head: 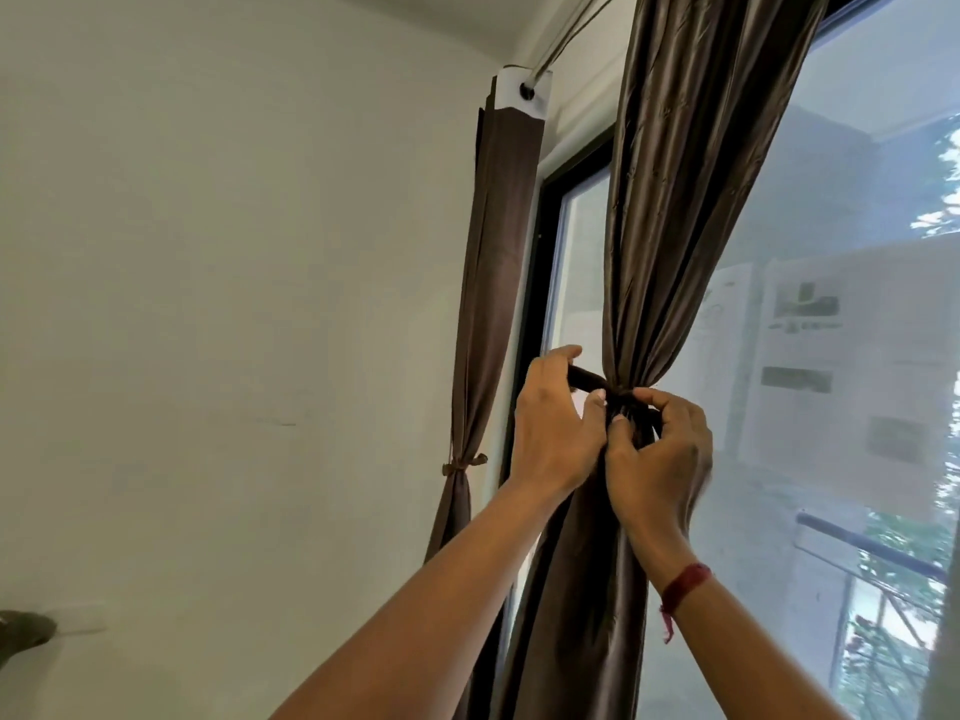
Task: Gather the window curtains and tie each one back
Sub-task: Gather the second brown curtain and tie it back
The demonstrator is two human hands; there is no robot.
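Both my forearms reach up from the bottom edge, the right one with a red thread (683, 587) tied round its wrist. My left hand (553, 433) has its fingers curled round the free end of a dark tie band (587, 379), which sticks out to the left of the gathered curtain (691, 200). My right hand (660, 459) pinches the bunched cloth at the curtain's waist, thumb in front and fingers hooked over the top. The band meets the cloth right where my fingertips crowd together (whether it is knotted I cannot tell, since my fingers hide that spot). Above my hands the brown curtain fans out upward; below them it hangs in narrow folds against the window (831, 356). Farther left, by the wall (208, 304), a second curtain (498, 252) hangs from the rod (566, 48), already cinched with its own tie (462, 464).
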